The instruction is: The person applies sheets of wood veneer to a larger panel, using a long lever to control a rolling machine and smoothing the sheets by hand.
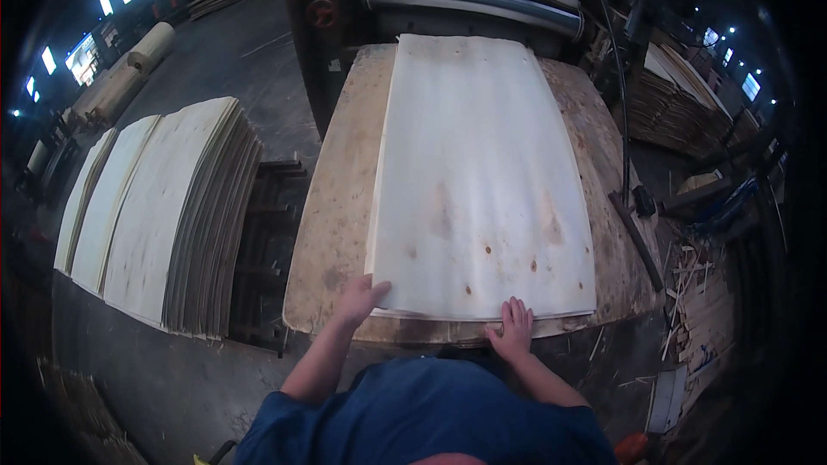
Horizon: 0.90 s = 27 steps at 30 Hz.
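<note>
Veneer [482,181]: pale, knotted and brown-stained wood sheets, laid flat in a thin pile, edges slightly out of line at the left; long side running away from the person. Location: middle of the worktop [336,207], far end just before the roller.

Left hand [360,300]: at the near left corner of the veneer, thumb over the top face; whether the fingers grip the edge, cannot tell.

Right hand [514,331]: at the near edge, right of centre; fingers open and extended, tips on the top face, thumb spread to the left.

Worktop: worn, blotched wooden board, wider than the veneer on both sides.

Roller [474,4]: shiny metal, set crosswise in a dark machine. Handwheel [321,13]: red, at its left.

Left stack [164,215]: pale sheets in several piles, left of the worktop. Rack [267,241]: dark, beside the stack.

Right stack [676,99]: brown-edged sheets, beyond the worktop at the right.

Bar [636,241]: dark, along the worktop's right edge.

Scraps [702,310]: wood strips, heaped at the right.

Shirt [422,409]: blue, worn by the person.
</note>
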### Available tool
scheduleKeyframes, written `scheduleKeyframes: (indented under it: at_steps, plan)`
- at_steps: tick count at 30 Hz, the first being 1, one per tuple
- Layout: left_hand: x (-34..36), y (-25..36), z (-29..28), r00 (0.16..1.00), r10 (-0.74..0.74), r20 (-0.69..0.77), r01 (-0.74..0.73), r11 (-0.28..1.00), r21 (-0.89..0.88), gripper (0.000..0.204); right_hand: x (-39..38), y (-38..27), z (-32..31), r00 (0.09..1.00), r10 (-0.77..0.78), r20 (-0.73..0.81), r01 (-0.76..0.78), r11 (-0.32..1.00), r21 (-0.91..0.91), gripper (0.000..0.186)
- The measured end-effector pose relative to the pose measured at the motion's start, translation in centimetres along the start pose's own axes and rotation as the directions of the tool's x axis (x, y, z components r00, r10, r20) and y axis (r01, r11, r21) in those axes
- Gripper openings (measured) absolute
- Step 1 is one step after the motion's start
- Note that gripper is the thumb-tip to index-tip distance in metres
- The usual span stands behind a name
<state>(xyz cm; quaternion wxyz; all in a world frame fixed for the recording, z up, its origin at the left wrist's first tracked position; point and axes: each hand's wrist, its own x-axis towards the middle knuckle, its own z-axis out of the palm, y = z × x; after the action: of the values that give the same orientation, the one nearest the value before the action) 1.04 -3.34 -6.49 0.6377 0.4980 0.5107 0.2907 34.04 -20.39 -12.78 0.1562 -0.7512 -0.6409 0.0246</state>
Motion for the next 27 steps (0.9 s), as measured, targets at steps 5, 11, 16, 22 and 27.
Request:
scheduleKeyframes:
  at_steps: [5, 11, 16, 22, 27]
  plan:
    - [-2.3, 7.8, -2.6, 0.987, 0.127, 0.099, -0.096, 0.957, -0.273, 0.032, 1.9, 0.2, -3.9, 0.978, -0.171, -0.123, 0.179, 0.982, 0.059, 0.06]
    - [6.8, 4.7, -5.5, 0.984, 0.059, -0.168, -0.145, 0.812, -0.565, 0.05, 14.5, 0.0, -5.3, 0.856, -0.25, -0.453, 0.333, 0.936, 0.114, 0.041]
    - [9.5, -5.3, -1.1, 0.935, 0.024, -0.354, -0.022, 1.0, 0.01, 0.059, 25.3, 3.2, -1.5, 0.84, -0.295, -0.456, 0.35, 0.936, 0.039, 0.033]
    - [4.8, -4.3, 5.8, 0.961, 0.242, -0.13, 0.026, 0.391, 0.92, 0.066, 38.9, 7.2, 1.1, 0.904, -0.239, -0.353, 0.282, 0.956, 0.075, 0.031]
    - [4.5, -4.2, 5.3, 0.901, 0.08, -0.427, 0.325, 0.527, 0.785, 0.088, 37.8, 8.0, 4.8, 0.999, -0.038, -0.022, 0.04, 0.993, 0.115, 0.036]
